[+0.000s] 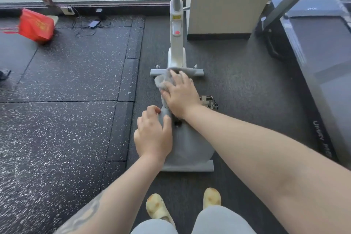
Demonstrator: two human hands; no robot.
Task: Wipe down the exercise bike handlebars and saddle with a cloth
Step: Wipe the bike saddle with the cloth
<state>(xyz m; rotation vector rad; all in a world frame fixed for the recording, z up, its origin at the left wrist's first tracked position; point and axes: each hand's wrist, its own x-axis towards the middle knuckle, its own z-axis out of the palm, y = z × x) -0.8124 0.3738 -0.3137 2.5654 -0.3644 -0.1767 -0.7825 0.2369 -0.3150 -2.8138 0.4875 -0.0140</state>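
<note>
I look straight down on the exercise bike. Its grey saddle [191,144] is below me, with the narrow nose pointing away. My left hand [152,135] grips the saddle's left edge near the nose, fingers curled over it and thumb on top. My right hand [181,97] lies with spread fingers on a bunched grey cloth [161,81] and presses it down just past the nose, above the bike's front foot bar [197,72]. The white frame post [176,43] rises beyond. The handlebars are out of view.
A pedal [208,101] sticks out on the right under my forearm. A treadmill [319,66] stands close on the right and a beige pillar [224,2] behind the bike. A red bag [36,26] and cables [91,24] lie on the speckled mat to the left. My slippers [157,207] are behind the rear foot bar [190,167].
</note>
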